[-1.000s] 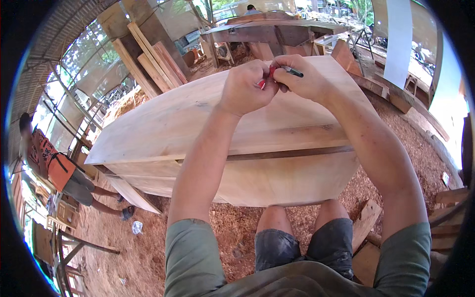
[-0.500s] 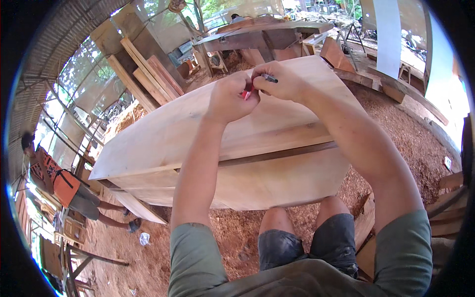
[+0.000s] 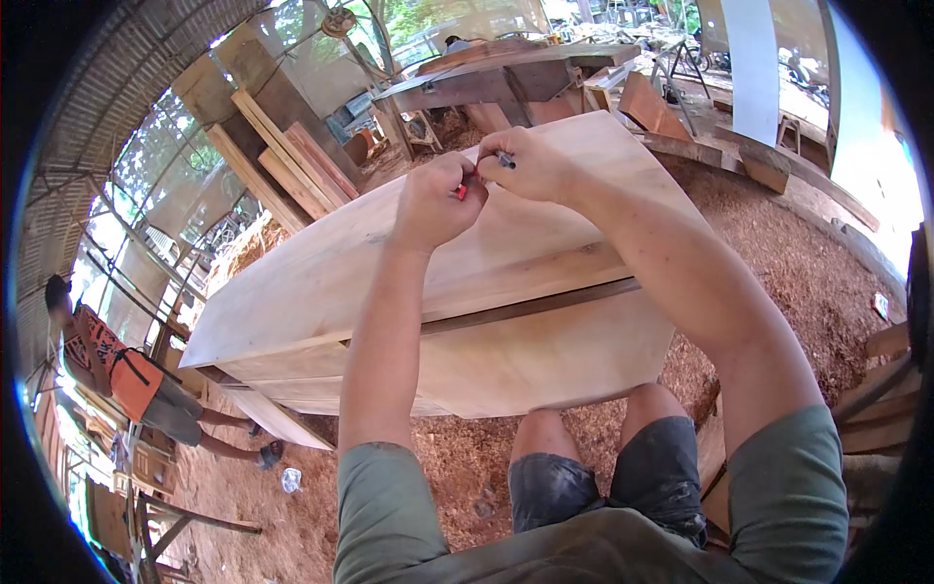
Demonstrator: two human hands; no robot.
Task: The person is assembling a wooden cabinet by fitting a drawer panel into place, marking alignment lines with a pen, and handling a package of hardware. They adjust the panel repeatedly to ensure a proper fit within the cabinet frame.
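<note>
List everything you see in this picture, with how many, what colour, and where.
Wooden panel: one, pale tan, centre, under both hands.
Marker: one, dark, in the right hand.
Small red item: one, red, in the left hand; kind unclear.
Leaning planks: several, brown, upper left.
Workbench: one, dark brown, top centre.
Sawdust floor: reddish brown, all around.
Other person: one, orange top, far left.
Left hand: closed on the red item.
Right hand: closed on the marker.
</note>
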